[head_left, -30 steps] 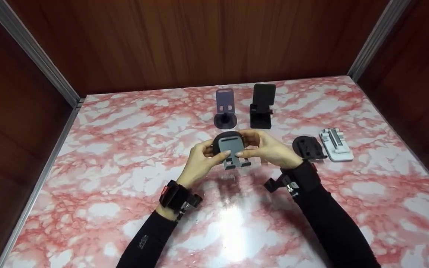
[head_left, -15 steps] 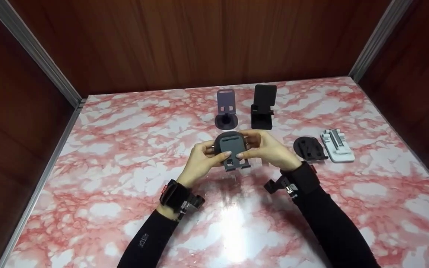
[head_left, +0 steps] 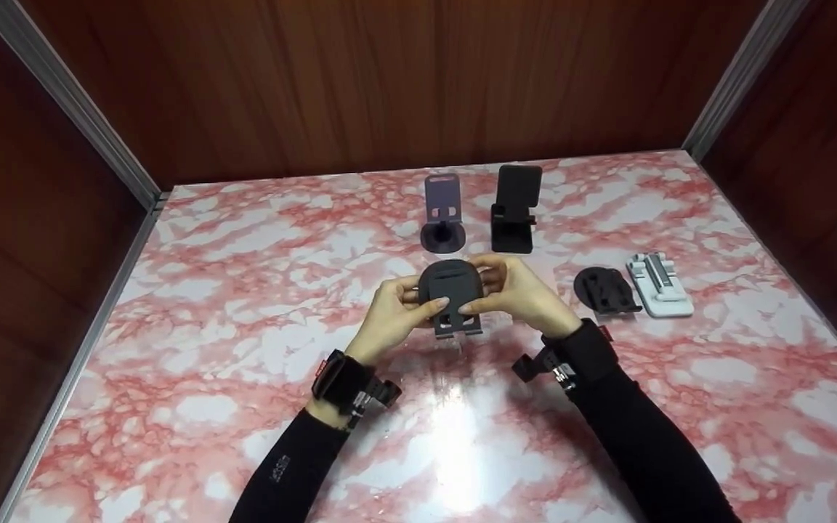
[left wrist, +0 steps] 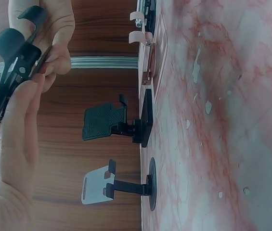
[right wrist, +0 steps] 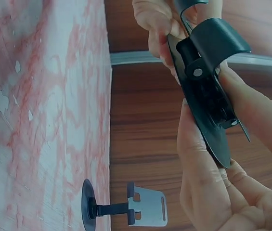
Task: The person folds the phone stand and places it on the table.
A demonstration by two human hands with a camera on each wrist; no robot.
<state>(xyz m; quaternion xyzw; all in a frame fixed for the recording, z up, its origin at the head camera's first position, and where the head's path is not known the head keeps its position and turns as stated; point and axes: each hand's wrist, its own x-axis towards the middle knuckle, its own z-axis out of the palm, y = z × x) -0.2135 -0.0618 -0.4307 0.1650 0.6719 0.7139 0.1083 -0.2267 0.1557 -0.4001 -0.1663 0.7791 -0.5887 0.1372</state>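
Note:
A dark phone stand with a round base and a slotted plate is held in the air above the table, between both hands. My left hand pinches its left side, the thumb lying on the plate and the fingers behind. On the opposite side, my right hand pinches it the same way. The right wrist view shows the stand from the side, its plate folded close to the base with a narrow gap, and two curved hooks sticking out at the hinged end.
Behind the hands stand a purple phone stand and a black phone stand, both upright. To the right lie a folded black round-based stand and a folded white stand. Wooden panels enclose the marbled table.
The held stand's plate has tilted and looks darker, now lying closer to the round base, with its hooks lower. Both hands keep their grip, almost in place.

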